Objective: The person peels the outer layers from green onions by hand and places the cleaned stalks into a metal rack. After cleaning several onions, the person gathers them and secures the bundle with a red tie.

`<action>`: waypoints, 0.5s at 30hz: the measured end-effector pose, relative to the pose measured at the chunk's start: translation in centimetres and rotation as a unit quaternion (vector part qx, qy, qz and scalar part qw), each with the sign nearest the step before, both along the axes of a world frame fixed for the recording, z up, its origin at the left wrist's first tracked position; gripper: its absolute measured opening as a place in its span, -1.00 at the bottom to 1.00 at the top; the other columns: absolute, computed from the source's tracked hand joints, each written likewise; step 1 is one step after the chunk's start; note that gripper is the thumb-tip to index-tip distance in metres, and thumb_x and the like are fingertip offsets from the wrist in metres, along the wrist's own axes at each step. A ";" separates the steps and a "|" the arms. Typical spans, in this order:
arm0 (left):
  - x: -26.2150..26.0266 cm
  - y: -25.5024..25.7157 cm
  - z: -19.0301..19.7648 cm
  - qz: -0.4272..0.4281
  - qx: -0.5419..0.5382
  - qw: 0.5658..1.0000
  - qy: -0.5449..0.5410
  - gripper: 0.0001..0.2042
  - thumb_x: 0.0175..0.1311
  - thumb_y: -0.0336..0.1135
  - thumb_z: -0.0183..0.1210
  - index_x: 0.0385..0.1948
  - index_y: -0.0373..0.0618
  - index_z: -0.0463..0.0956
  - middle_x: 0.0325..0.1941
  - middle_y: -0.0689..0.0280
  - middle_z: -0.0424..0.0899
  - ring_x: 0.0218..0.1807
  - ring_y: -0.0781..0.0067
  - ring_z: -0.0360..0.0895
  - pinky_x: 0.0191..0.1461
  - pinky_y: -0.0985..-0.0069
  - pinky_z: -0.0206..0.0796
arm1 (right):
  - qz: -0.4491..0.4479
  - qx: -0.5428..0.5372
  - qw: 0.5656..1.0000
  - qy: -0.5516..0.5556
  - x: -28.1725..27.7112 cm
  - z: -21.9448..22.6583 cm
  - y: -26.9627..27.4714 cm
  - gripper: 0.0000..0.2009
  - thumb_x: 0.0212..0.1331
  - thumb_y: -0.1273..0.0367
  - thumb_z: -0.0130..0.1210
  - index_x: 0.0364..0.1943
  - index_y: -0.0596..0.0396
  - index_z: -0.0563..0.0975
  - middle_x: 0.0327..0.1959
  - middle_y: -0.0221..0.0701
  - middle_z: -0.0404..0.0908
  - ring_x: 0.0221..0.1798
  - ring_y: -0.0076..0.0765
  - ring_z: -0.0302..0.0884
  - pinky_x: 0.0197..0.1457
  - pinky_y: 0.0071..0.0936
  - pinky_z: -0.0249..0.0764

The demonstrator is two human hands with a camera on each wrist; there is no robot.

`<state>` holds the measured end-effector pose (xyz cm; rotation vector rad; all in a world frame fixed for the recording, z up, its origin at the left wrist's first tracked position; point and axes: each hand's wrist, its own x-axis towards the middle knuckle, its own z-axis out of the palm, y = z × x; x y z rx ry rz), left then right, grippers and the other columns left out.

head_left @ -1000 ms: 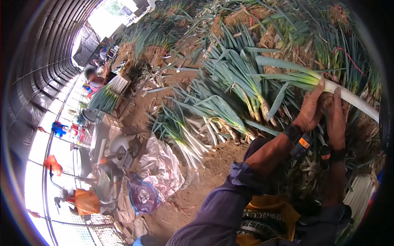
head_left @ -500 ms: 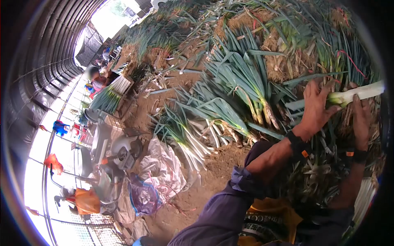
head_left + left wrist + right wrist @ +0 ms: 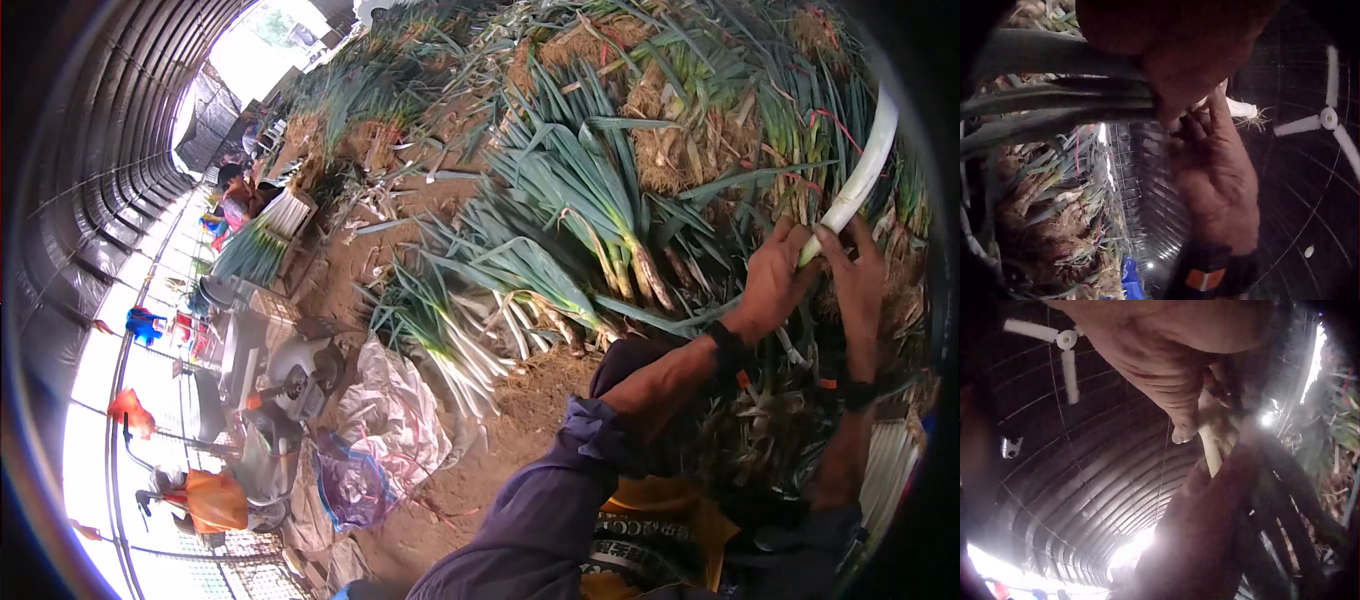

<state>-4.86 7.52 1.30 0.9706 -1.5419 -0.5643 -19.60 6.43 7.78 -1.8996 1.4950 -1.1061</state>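
A leek [image 3: 868, 165] with a long white shaft stands up out of my two hands at the right of the head view, curving toward the top. My left hand [image 3: 775, 282] grips its pale green part. Close beside it, my right hand [image 3: 858, 285] pinches the shaft with thumb and fingers. In the left wrist view, green leaves [image 3: 1054, 103] run out leftward from my left hand [image 3: 1179, 47], and the rooted end [image 3: 1244, 108] shows past my right hand [image 3: 1216, 175]. A piece of pale shaft [image 3: 1210, 450] shows between the hands in the right wrist view.
Leeks with green leaves [image 3: 570, 185] lie on the soil before me, beside several cleaned white ones [image 3: 465, 365]. Behind are tied bundles with roots [image 3: 665, 150]. A crumpled plastic sack [image 3: 385, 400] and a scooter [image 3: 210, 500] are at left. Another person [image 3: 237, 200] sits farther off.
The leek's white shaft has swung from pointing lower right to pointing up. Its leaves, earlier reaching left above my hands, are now hidden in the head view. Both hands have shifted their grip.
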 end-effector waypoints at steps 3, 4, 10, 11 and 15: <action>-0.4 -0.5 -0.2 0.016 0.002 1.000 -0.011 -0.62 0.10 -0.51 0.32 -0.04 -0.21 0.41 -0.09 0.03 0.45 -0.05 -0.26 0.50 -0.05 0.08 0.43 | 0.014 -0.019 0.999 -0.041 0.6 -0.9 -0.1 -0.59 0.40 0.23 0.21 0.21 0.16 0.53 0.07 -0.23 0.65 0.10 -0.40 0.57 0.20 -0.33 0.45; -0.6 -0.5 -0.3 0.010 0.007 1.000 -0.006 -0.62 0.10 -0.51 0.31 -0.04 -0.21 0.40 -0.08 0.02 0.44 -0.04 -0.27 0.50 -0.05 0.07 0.42 | 0.012 -0.013 0.998 -0.067 1.0 -0.7 0.0 -0.60 0.40 0.24 0.22 0.20 0.16 0.53 0.05 -0.24 0.66 0.09 -0.40 0.57 0.18 -0.33 0.46; -0.7 -0.4 0.5 0.011 -0.002 1.000 0.025 -0.60 0.10 -0.54 0.29 -0.01 -0.23 0.40 -0.05 -0.03 0.42 -0.02 -0.30 0.48 -0.01 0.08 0.42 | 0.001 -0.032 1.000 -0.001 0.2 -1.4 -1.4 -0.58 0.41 0.22 0.21 0.21 0.18 0.51 0.05 -0.22 0.65 0.05 -0.39 0.60 0.09 -0.33 0.53; -0.7 -0.4 0.5 0.012 0.005 1.000 0.024 -0.59 0.10 -0.54 0.29 0.01 -0.23 0.40 -0.05 -0.03 0.42 -0.03 -0.30 0.48 0.01 0.09 0.42 | 0.001 -0.036 0.999 -0.012 0.1 -1.5 -1.5 -0.58 0.41 0.22 0.21 0.21 0.18 0.51 0.03 -0.22 0.65 0.03 -0.39 0.60 0.08 -0.34 0.53; 0.5 -0.8 0.9 -0.038 -0.059 0.996 0.054 -0.53 0.13 -0.54 0.25 0.13 -0.20 0.40 0.03 -0.03 0.45 0.10 -0.17 0.47 0.22 0.20 0.34 | -0.033 -0.053 0.998 -0.014 0.4 -1.1 -2.2 -0.61 0.40 0.22 0.19 0.19 0.13 0.52 -0.05 -0.21 0.70 -0.04 -0.38 0.64 0.04 -0.35 0.56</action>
